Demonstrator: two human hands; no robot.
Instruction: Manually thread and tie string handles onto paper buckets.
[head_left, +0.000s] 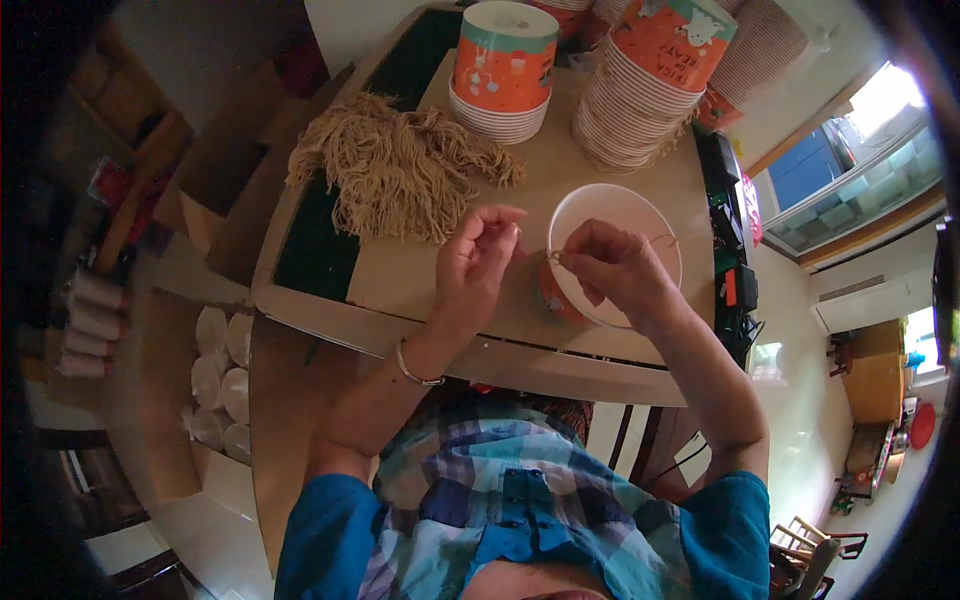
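Observation:
A white-lined paper bucket point(665, 215) with an orange printed outside stands on the table in front of me. At its near left rim, my right hand point(615, 262) pinches a thin twine cord point(554, 258) between thumb and fingertips. A piece of similar cord shows near the bucket's right inner wall. My left hand point(480, 255) is raised just left of the bucket, fingers loosely curled, thumb and index slightly apart, with nothing visible between them. Beyond it lies a heap of tan twine cords point(395, 165).
Nested orange buckets stand in a short stack point(503, 75) and a taller stack point(640, 95) at the back. A cardboard sheet point(385, 275) covers much of the table. Black and red items point(738, 288) line its right edge. An open carton point(222, 385) holding white round objects is at lower left.

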